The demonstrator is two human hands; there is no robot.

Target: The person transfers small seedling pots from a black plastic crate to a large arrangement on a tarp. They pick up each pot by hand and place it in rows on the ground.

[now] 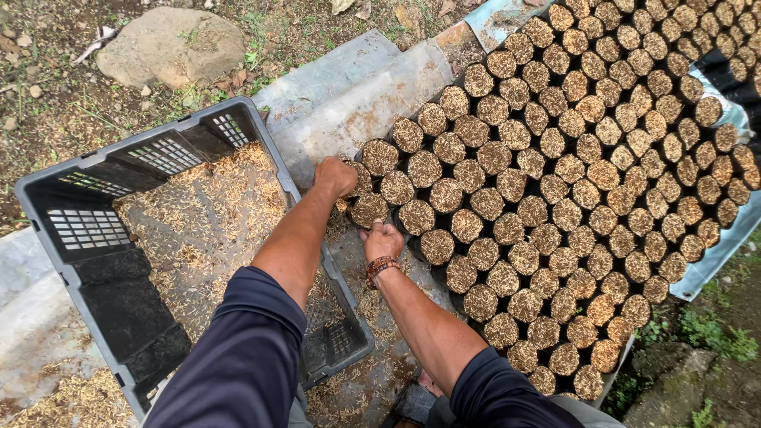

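Note:
My left hand [336, 175] is closed around the side of a small black seedling bag [361, 181] at the near-left corner of a big block of such bags. My right hand [384, 240], with a beaded bracelet on the wrist, grips the near side of another bag [369, 210] just below it. Each bag is round, filled with soil and topped with pale husks. Many bags [571, 190] stand packed in tight rows to the right, on a grey plastic sheet [349, 95]. Both arms wear dark blue sleeves.
A grey plastic crate [103, 269] with a layer of loose husks lies to the left, under my left arm. A large stone [170, 43] sits on bare ground at the back left. Grass and stones edge the lower right.

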